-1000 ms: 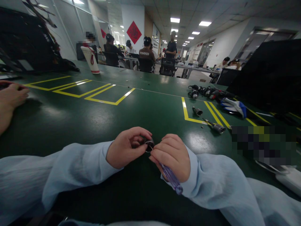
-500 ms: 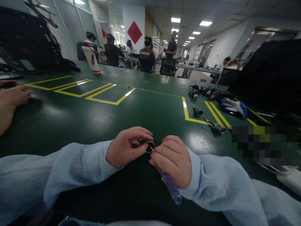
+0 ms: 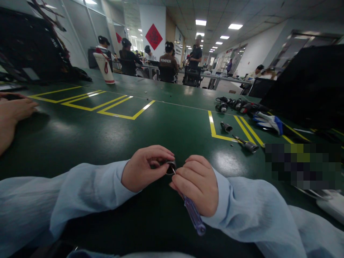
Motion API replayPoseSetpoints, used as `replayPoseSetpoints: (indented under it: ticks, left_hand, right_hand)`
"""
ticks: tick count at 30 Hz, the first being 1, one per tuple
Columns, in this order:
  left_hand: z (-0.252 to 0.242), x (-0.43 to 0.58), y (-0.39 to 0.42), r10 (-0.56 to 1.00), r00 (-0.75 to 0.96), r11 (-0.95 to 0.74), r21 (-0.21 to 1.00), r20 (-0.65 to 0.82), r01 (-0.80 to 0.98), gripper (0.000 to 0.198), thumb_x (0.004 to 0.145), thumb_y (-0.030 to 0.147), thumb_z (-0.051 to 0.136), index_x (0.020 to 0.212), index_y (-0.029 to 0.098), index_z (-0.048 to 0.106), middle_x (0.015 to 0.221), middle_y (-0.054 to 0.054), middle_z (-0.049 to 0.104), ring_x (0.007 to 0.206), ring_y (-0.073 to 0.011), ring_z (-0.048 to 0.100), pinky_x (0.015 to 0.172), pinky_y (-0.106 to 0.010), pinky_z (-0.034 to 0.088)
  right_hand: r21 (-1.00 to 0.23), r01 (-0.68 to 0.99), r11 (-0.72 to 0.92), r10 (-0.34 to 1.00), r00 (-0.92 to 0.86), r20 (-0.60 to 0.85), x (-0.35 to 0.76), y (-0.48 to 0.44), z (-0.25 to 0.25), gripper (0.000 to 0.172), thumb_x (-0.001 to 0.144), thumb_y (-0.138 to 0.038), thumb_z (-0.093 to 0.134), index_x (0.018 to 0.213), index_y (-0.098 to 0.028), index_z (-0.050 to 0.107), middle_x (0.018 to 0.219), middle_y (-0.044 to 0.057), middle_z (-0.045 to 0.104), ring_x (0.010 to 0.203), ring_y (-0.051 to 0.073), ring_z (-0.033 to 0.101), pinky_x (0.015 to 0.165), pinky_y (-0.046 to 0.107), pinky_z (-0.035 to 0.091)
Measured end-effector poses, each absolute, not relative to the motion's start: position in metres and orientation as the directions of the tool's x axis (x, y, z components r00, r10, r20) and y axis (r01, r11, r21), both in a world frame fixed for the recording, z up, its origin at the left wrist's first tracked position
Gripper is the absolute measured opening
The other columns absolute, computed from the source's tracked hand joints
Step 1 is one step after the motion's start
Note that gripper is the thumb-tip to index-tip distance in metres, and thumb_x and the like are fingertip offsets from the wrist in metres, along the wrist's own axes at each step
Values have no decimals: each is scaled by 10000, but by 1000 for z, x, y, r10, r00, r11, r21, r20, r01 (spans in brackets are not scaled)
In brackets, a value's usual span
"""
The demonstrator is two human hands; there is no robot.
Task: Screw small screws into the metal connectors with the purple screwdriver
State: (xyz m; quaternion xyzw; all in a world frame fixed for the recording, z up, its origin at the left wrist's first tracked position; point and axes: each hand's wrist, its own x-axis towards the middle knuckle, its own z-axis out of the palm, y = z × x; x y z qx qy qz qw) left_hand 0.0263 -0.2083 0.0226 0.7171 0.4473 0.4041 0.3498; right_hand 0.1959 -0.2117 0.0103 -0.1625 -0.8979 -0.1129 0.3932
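My left hand [image 3: 147,167] pinches a dark metal cup-shaped part [image 3: 171,167] by its side, its round opening turned toward my right hand. In my right hand [image 3: 198,182] is a screwdriver [image 3: 194,216] with a see-through purple handle, which sticks out below the fist toward me. Its thin shaft reaches to the mouth of the metal part; the tip is inside or at the rim, I cannot tell which. Both hands are close together just above the green table [image 3: 113,143].
To the right lie a similar metal cup [image 3: 226,127], a hole saw with a drill bit [image 3: 248,146], a blue-white glove [image 3: 268,122] and dark cabled tools [image 3: 222,106]. A paper cup [image 3: 105,68] stands at the back left. Another person's hand [image 3: 16,111] rests at the left edge.
My right hand and the screwdriver handle have shifted very slightly left and toward me. My left hand and the metal part stay nearly still.
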Motion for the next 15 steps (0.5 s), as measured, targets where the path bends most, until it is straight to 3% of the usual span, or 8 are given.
replayPoseSetpoints:
  ticks: [6,15]
  left_hand:
    - [19,24,-205,918,279,-367,871,281,328,136,633,93,536,716,104,642,884,-99,627,729,-148,621,600,-207,526]
    - [11,24,-200,920,234,-377,877,316,299,117,625,116,537,705,116,623,876,-89,645,732,-157,633,612,-229,536]
  right_hand:
    - [60,390,919,235,-662,712,196,-215,14,144,768,-151,525,630,-140,563,626,22,606,627,131,484,689,309,411]
    - [62,344,937,173,-610,774,196,-210,9,65,741,-150,564,678,-138,557,638,21,620,638,129,512,688,305,417]
